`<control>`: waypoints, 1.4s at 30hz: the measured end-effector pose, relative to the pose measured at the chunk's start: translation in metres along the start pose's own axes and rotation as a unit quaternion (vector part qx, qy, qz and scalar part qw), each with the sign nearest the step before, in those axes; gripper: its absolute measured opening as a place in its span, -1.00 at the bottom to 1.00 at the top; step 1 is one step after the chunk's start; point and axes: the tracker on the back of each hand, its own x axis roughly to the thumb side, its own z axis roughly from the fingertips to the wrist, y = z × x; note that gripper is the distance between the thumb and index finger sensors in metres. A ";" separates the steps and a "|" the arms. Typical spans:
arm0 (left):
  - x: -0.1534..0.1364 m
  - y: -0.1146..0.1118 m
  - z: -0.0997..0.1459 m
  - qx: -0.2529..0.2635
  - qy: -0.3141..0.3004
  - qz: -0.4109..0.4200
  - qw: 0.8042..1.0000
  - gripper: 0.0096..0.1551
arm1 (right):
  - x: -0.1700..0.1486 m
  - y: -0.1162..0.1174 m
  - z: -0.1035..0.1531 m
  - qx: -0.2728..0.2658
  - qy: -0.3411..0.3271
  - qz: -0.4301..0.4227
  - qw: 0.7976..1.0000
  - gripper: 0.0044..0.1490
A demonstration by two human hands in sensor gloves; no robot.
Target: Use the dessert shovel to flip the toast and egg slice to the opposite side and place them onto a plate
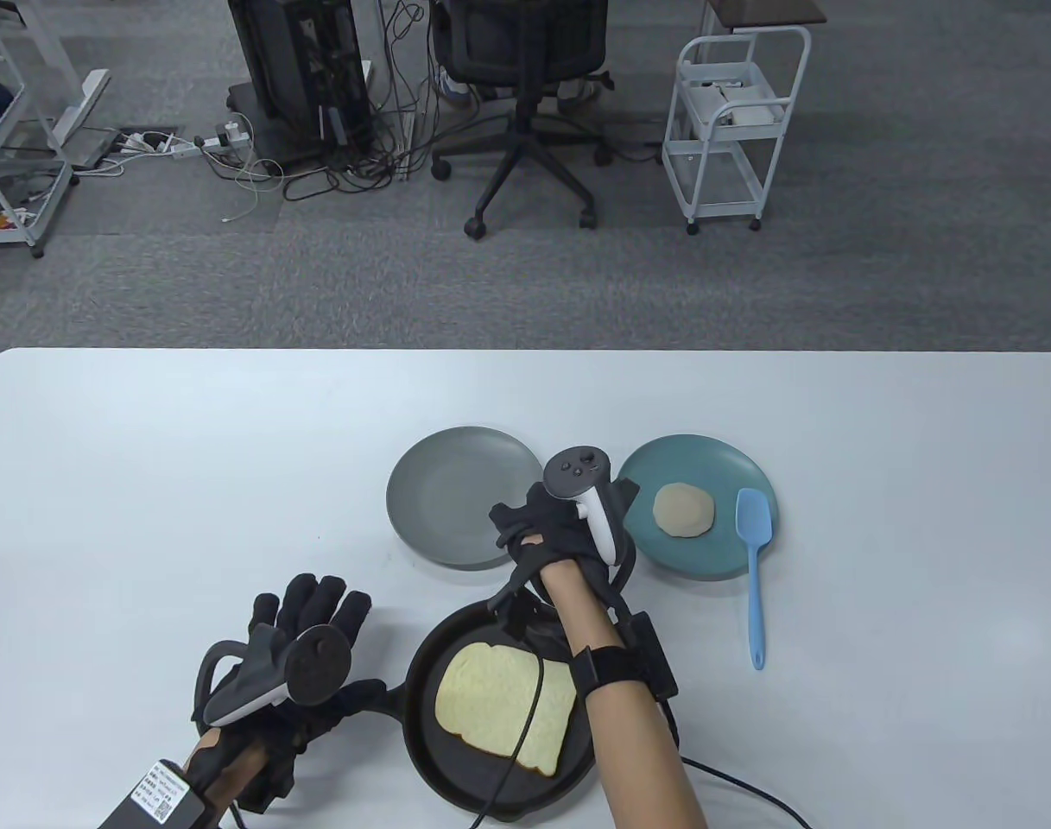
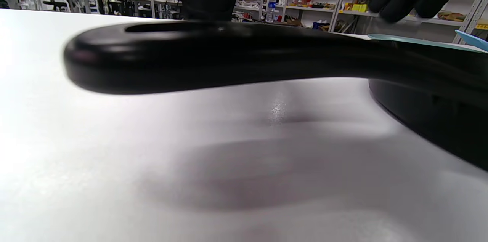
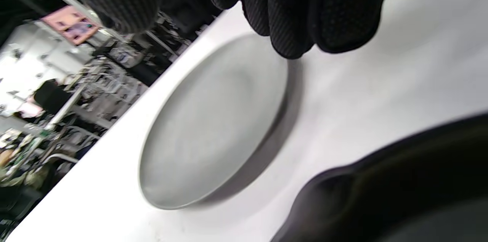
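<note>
On the white tabletop [image 1: 145, 449], the left hand [image 1: 305, 643] is seen at the near left, its gloved fingers stretched out flat and nothing held in it. Just to its right the handle [image 2: 198, 55] of a black frying pan [image 1: 499, 781] is found, reaching toward that hand; whether the two touch cannot be told. A slice of toast [image 1: 503, 704] is laid flat inside the pan. Beyond the pan an empty-looking grey plate [image 1: 456, 496] is set. The right hand [image 1: 560, 527] is held above the pan's far rim, between the grey plate and a teal plate [image 1: 706, 553], with its fingers loosely curled downward and nothing gripped. On the teal plate a round pale egg slice [image 1: 683, 509] is placed near the middle. The light-blue dessert shovel [image 1: 755, 561] is rested at the far right, its blade on the teal plate's right edge and its handle stretched out over the tabletop toward the near side.
</note>
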 end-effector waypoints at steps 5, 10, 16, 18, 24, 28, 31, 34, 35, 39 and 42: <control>-0.002 0.005 0.004 0.016 0.002 0.013 1.000 0.25 | 0.001 -0.028 0.039 -0.041 -0.086 0.041 0.995 -0.02; -0.002 0.008 0.005 0.021 0.000 0.016 1.000 0.25 | -0.023 -0.061 0.065 -0.111 -0.103 0.079 0.985 -0.04; 0.000 0.007 0.005 0.019 -0.005 0.009 1.000 0.26 | -0.078 -0.099 0.079 -0.178 -0.046 0.088 0.979 -0.06; 0.001 0.007 0.005 0.020 -0.006 0.009 1.000 0.25 | -0.102 -0.111 0.081 -0.191 -0.005 0.093 0.977 -0.06; 0.001 0.007 0.005 0.025 -0.008 0.009 1.000 0.26 | -0.168 -0.115 0.071 -0.201 0.113 0.103 0.968 -0.02; 0.002 0.005 0.004 0.022 -0.009 0.002 1.000 0.25 | -0.200 -0.101 0.053 -0.176 0.163 0.135 0.961 0.00; 0.002 0.001 0.003 0.013 -0.008 0.006 1.000 0.25 | -0.210 -0.091 0.042 -0.191 0.174 0.156 0.953 0.01; 0.002 -0.001 0.002 0.008 -0.008 0.004 1.000 0.25 | -0.219 -0.077 0.022 -0.152 0.202 0.209 0.945 0.04; 0.002 -0.001 0.001 0.007 -0.008 0.004 1.000 0.25 | -0.218 -0.074 0.019 -0.153 0.208 0.226 0.939 0.05; 0.002 -0.001 0.002 0.008 -0.010 0.006 1.000 0.25 | -0.215 -0.070 0.014 -0.177 0.217 0.260 0.924 -0.07; 0.002 -0.001 0.002 0.009 -0.011 0.006 1.000 0.25 | -0.215 -0.070 0.013 -0.190 0.222 0.273 0.917 -0.13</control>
